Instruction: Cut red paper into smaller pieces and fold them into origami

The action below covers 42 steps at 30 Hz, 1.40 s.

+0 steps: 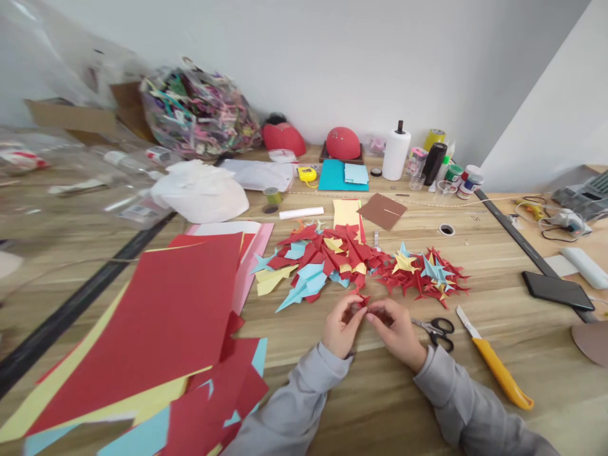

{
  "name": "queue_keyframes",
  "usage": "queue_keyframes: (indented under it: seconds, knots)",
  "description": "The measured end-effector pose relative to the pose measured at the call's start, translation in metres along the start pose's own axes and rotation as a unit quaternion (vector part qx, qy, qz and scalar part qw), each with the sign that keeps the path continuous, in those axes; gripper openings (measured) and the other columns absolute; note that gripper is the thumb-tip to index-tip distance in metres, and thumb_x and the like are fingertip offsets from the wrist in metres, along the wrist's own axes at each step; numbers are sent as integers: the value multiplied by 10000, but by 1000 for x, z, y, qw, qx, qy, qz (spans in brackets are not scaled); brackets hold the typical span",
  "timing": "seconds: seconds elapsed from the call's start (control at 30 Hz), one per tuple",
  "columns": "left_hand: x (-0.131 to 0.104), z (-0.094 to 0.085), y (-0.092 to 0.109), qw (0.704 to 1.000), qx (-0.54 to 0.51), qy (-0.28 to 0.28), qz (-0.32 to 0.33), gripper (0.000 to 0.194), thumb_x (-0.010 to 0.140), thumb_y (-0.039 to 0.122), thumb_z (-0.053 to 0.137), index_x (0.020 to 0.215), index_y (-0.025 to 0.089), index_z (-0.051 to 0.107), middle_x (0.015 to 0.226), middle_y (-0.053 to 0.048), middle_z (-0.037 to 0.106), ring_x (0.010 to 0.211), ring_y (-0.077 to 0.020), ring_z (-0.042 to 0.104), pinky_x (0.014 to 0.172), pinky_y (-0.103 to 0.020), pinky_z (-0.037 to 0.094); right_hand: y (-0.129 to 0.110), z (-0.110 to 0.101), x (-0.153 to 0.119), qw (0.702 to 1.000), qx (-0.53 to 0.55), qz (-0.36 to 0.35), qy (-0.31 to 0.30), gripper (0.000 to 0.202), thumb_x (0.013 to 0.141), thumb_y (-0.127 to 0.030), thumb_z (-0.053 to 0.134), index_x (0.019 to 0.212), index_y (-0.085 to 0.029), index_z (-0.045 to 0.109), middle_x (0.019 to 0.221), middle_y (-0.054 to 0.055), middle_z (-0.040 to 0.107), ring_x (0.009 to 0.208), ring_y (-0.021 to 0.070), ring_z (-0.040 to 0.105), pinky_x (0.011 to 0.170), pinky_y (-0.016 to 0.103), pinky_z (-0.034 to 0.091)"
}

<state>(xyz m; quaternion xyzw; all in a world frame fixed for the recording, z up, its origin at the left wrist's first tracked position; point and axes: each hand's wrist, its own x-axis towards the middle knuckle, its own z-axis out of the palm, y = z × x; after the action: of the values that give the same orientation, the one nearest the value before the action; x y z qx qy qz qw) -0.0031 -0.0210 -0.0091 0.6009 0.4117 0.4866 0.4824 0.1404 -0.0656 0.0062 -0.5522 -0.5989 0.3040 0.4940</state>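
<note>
Between my hands is a small folded red paper piece (363, 301), mostly covered by my fingers. My left hand (341, 324) pinches it from the left. My right hand (395, 329) has its thumb and fingertips closed together at the paper's right edge. Just beyond lies a heap of folded paper pieces (323, 250) in red, light blue and yellow. To its right sits a second pile of pointed, star-like folded papers (430, 272). Black-handled scissors (439, 330) rest beside my right wrist, and a yellow utility knife (498, 367) lies further right.
Large red and yellow paper sheets (156, 316) cover the table's left side. Behind the heap are a brown paper square (382, 211), a yellow tape measure (307, 174) and a white bottle (396, 155). A black phone (557, 290) lies at the right.
</note>
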Motion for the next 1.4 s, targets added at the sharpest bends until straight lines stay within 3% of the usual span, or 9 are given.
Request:
queue_keyframes:
  seconds: [0.13, 0.27, 0.5, 0.73, 0.93, 1.2, 1.4]
  knots:
    - [-2, 0, 1, 997, 32, -48, 45, 129, 836, 259, 622, 899, 218, 726, 960, -72, 719, 916, -209, 664, 833, -316, 533, -2, -3, 0, 1000, 10, -4, 23, 155, 900, -305, 593, 987, -212, 681, 877, 57, 701, 719, 156, 650, 628, 258, 521]
    - [-3, 2, 4, 995, 41, -55, 68, 98, 819, 249, 643, 852, 221, 731, 917, -70, 713, 842, -201, 666, 767, -301, 546, -1, -5, 0, 999, -6, -29, 34, 174, 915, -290, 579, 1031, -233, 695, 918, 65, 716, 811, 176, 669, 707, 282, 535]
    - [-2, -1, 6, 993, 44, -72, 77, 125, 843, 236, 619, 910, 224, 724, 972, -80, 719, 931, -211, 663, 860, -327, 528, -3, -7, 1, 997, -23, -55, 44, 116, 895, -290, 607, 899, -231, 708, 770, 36, 703, 667, 155, 634, 623, 269, 510]
    - [3, -4, -1, 994, 34, -78, 69, 147, 792, 243, 680, 907, 246, 770, 1029, -92, 722, 959, -230, 666, 865, -360, 544, 0, -10, -1, 995, -44, -88, 17, 147, 910, -297, 590, 946, -250, 725, 831, 54, 710, 754, 174, 654, 686, 294, 538]
    - [7, -6, 1, 994, 17, -98, 50, 107, 730, 274, 745, 822, 243, 790, 893, -86, 741, 837, -221, 685, 776, -335, 564, -2, -18, 1, 996, -6, -84, 10, 171, 881, -370, 639, 895, -251, 761, 854, 71, 726, 775, 180, 681, 708, 299, 558]
    - [14, -12, 11, 978, -45, -205, -20, 223, 650, 384, 817, 747, 187, 781, 817, -93, 750, 785, -215, 686, 735, -307, 556, -7, -28, 1, 994, 94, -8, -48, 270, 774, -504, 724, 806, -242, 781, 761, 40, 737, 697, 170, 691, 646, 278, 553]
    - [19, -18, 8, 962, -64, -261, -43, 245, 634, 380, 829, 765, 179, 779, 785, -80, 747, 732, -193, 677, 708, -297, 559, -11, -28, -2, 995, 72, -32, -67, 262, 818, -494, 683, 853, -252, 776, 796, 37, 745, 734, 173, 689, 682, 291, 550]
